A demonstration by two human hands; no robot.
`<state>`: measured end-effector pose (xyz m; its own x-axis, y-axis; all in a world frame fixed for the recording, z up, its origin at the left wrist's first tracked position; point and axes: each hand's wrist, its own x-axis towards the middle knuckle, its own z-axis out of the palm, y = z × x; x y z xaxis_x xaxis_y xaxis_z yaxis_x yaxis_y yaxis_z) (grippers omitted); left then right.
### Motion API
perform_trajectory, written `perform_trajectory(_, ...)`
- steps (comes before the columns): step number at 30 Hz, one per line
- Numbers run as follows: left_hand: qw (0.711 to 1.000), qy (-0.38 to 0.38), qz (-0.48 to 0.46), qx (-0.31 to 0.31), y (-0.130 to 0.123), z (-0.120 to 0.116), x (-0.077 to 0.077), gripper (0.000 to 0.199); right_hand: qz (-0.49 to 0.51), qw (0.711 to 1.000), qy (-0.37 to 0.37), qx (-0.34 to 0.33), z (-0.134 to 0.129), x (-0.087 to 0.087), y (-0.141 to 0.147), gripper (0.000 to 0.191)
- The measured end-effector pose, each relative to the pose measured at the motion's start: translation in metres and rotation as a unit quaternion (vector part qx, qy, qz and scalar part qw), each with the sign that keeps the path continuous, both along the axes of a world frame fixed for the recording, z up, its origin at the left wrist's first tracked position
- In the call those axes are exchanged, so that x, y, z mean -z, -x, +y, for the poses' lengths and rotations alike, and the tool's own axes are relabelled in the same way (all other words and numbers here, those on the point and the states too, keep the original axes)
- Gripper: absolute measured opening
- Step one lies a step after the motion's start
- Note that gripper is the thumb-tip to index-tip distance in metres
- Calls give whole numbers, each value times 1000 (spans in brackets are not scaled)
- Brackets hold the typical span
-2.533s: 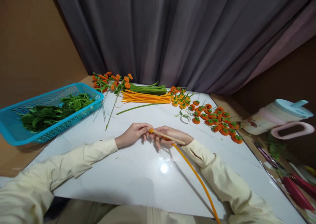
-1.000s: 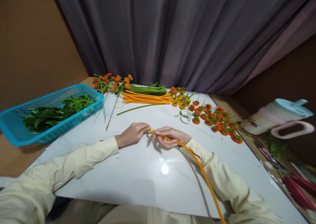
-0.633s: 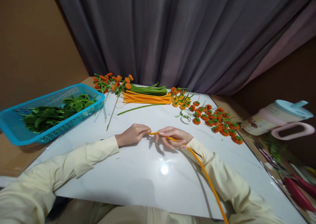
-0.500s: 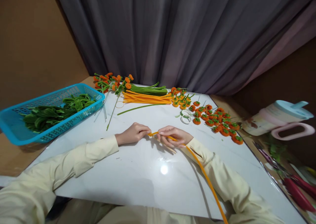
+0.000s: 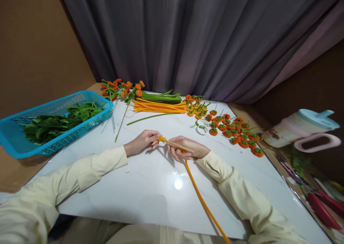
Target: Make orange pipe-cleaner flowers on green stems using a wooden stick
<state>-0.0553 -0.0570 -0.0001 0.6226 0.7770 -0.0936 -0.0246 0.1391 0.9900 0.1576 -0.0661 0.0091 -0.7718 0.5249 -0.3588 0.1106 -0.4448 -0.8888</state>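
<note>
Centrally, above the white table: wooden stick, laid along the right hand; orange coil at its end, pinched by the left hand, presumably for steadiness; orange cord, gripped between curled right fingers, seemingly for guidance.

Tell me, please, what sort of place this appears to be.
It looks like a craft workspace: an orange strip being handled, a basket of green leaves and small orange-and-green pieces.
</note>
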Motion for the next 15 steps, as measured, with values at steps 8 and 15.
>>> perform_trajectory(8,997,55,-29,-45,-5,-1,1,29,7,996,-88,17,-13,-8,9,28)
perform_trajectory(15,996,58,-51,-43,-6,-5,2,35,-17,991,-133,16,-17,-3,12,22)
